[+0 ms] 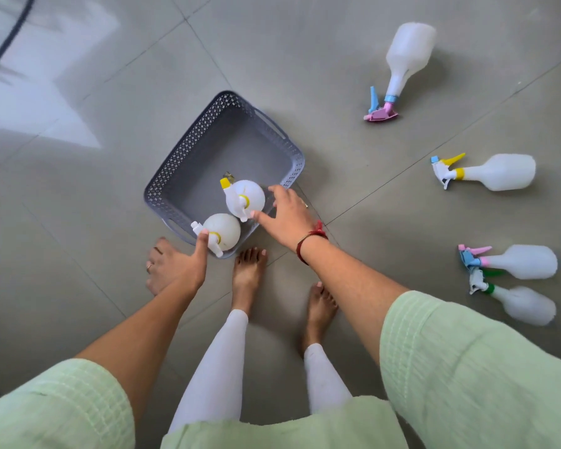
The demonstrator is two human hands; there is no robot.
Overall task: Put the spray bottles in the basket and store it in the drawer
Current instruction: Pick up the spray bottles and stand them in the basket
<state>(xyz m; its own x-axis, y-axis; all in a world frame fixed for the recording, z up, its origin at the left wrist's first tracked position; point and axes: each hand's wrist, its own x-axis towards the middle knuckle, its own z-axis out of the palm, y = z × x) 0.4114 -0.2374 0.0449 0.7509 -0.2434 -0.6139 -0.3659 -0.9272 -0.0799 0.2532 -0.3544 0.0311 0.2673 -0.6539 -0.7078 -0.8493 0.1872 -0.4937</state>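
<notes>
Six spray bottles show in all: two stand upright inside the one grey basket (188,150), a near one (222,233) and a far one (245,197), both with yellow collars. Four lie on the floor to the right: a pink-headed one (405,56), a yellow-triggered one (496,172), a pink-and-blue one (522,261) and a green-collared one (525,304). Two hands and two bare feet are in view.

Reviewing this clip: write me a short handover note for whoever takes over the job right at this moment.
Left hand: fingers on one upright bottle at the basket's near corner.
Right hand: open, touching the second upright bottle in the basket.
Done: two bottles in.
Left: four bottles lie on the floor to the right; load them, then store the basket. No drawer in view.
</notes>
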